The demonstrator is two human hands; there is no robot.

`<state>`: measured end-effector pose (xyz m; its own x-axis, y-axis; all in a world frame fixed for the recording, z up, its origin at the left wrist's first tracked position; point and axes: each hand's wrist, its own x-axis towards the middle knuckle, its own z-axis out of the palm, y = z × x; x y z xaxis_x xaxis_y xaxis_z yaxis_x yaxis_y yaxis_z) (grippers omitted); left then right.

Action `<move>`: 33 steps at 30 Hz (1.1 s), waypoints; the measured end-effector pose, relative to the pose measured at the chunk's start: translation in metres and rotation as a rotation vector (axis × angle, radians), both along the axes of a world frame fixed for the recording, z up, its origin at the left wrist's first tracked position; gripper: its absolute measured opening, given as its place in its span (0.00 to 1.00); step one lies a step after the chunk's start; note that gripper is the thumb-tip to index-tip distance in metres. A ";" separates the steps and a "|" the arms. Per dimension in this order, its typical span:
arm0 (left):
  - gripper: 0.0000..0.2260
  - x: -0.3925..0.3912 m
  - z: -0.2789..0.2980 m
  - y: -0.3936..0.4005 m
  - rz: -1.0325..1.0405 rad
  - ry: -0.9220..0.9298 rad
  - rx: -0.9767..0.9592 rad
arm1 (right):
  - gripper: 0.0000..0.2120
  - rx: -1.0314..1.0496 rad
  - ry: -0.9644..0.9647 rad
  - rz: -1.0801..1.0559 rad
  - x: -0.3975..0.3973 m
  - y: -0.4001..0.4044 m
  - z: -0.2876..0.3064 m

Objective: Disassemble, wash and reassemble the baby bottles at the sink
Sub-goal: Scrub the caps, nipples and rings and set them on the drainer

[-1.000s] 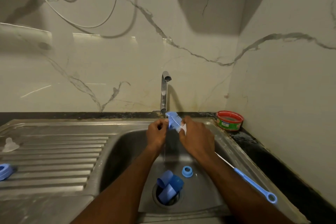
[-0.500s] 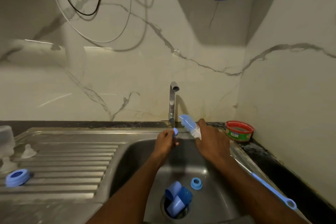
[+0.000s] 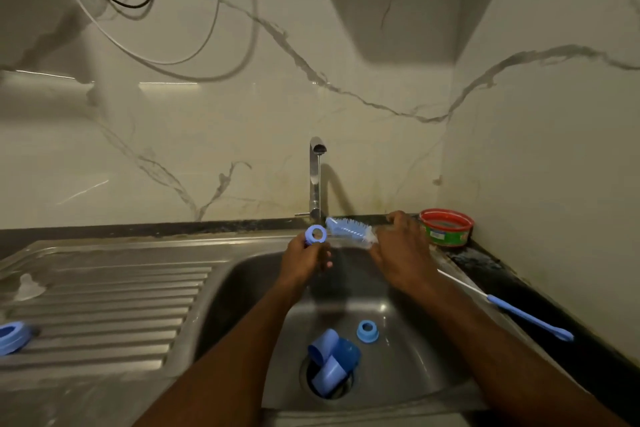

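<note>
Over the back of the sink basin (image 3: 249,291), my left hand (image 3: 304,258) grips a small blue bottle ring (image 3: 316,234), its hole facing me. My right hand (image 3: 401,250) holds a blue bottle brush (image 3: 349,228), whose bristled head points left and nearly touches the ring; the long blue handle (image 3: 530,317) sticks out behind my forearm. Three blue caps (image 3: 330,362) lie piled over the drain. Beside them sits another blue ring (image 3: 367,331). Both hands are just below the tap (image 3: 316,180).
On the ribbed drainboard (image 3: 114,308) at the left lie a clear teat (image 3: 29,284) and a blue collar ring (image 3: 12,336). A red-rimmed green tub (image 3: 446,227) stands on the dark counter at the back right. Cables hang on the marble wall.
The brush head has come out of the blue ring and swung to lie level, pointing left. My left hand has turned the ring so its opening faces me.
</note>
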<state>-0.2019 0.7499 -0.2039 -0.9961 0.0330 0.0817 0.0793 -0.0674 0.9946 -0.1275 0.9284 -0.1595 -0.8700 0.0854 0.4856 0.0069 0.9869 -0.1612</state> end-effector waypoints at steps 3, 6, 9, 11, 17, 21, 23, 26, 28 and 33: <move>0.10 0.013 0.011 0.002 -0.075 -0.109 0.107 | 0.17 -0.051 0.013 0.046 -0.002 -0.004 -0.002; 0.20 0.017 0.008 0.002 -0.091 -0.149 0.098 | 0.17 -0.060 -0.015 0.083 0.000 -0.010 -0.003; 0.16 0.015 0.004 0.001 -0.121 -0.212 0.095 | 0.17 -0.046 -0.020 0.140 0.001 -0.014 -0.004; 0.10 0.015 0.004 0.001 -0.155 -0.244 0.106 | 0.28 -0.030 -0.051 0.180 0.003 -0.017 -0.006; 0.20 0.021 0.011 0.007 -0.170 -0.268 0.165 | 0.25 -0.081 -0.060 0.276 0.014 -0.033 0.001; 0.30 0.027 0.019 0.010 -0.382 -0.268 0.270 | 0.26 -0.058 -0.016 0.437 0.009 -0.040 -0.008; 0.30 0.033 0.020 0.010 -0.401 -0.271 0.198 | 0.36 0.005 -0.044 0.494 0.009 -0.045 -0.012; 0.25 0.033 0.019 0.010 -0.473 -0.213 0.231 | 0.55 0.290 -0.052 0.549 0.006 -0.048 -0.021; 0.37 0.026 0.015 0.011 -0.509 -0.188 0.258 | 0.59 0.418 -0.063 0.529 0.001 -0.045 -0.027; 0.44 0.013 -0.001 0.011 -0.450 0.085 -0.076 | 0.47 0.594 -0.173 0.555 0.002 -0.039 -0.030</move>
<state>-0.1888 0.7613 -0.2053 -0.8712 0.4695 0.1432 0.1407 -0.0407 0.9892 -0.1255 0.8889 -0.1898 -0.7768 -0.6062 0.1703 -0.5289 0.7749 0.3461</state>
